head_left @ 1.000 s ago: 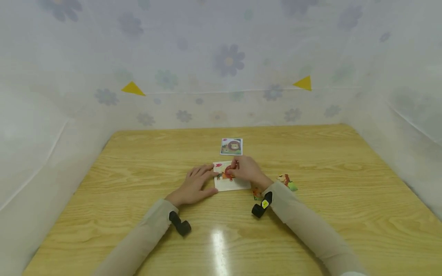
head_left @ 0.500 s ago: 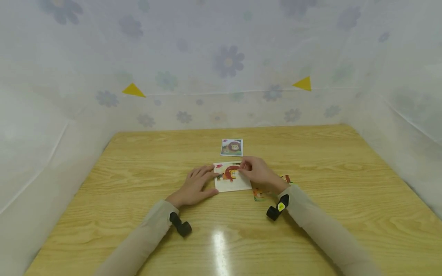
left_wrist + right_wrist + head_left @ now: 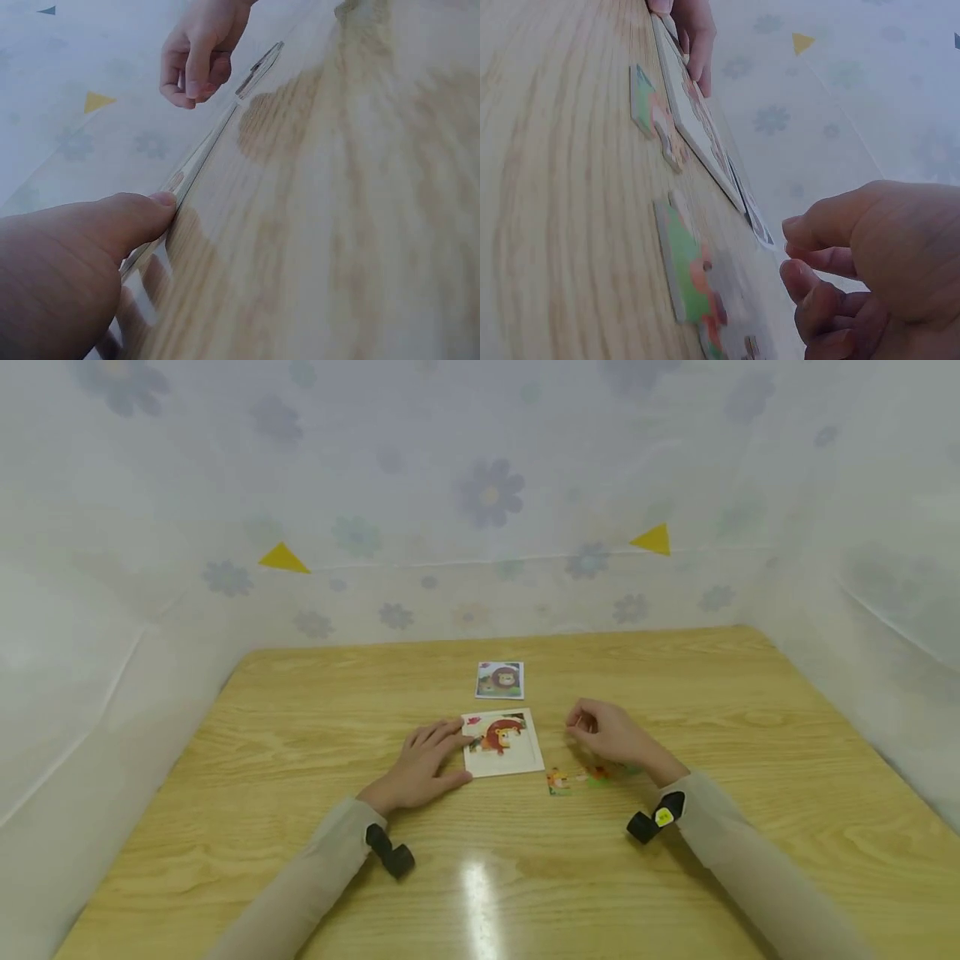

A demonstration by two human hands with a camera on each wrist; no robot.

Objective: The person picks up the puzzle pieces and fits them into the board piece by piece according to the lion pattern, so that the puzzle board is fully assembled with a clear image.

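A white square puzzle board (image 3: 506, 765) lies on the table, with part of a lion picture (image 3: 498, 739) fitted in its upper area. My left hand (image 3: 420, 767) rests at the board's left edge, fingers spread, with the thumb touching the near left corner. Right of the board hovers my right hand (image 3: 611, 735), fingers loosely bent; in the right wrist view there is a gap between thumb and forefinger, holding nothing. Loose puzzle pieces lie under and beside it: one orange and green piece (image 3: 558, 782) near the board, and another piece (image 3: 682, 262) nearer the hand.
A small card with a full lion picture (image 3: 499, 680) lies behind the board. The wooden table (image 3: 337, 693) is enclosed by white flowered sheets (image 3: 420, 518) at the back and sides, with two yellow triangles on the back one.
My right hand has moved from above the board to the right, over the loose pieces, uncovering the lion's face and the board's upper right corner. My left hand stays on the board.
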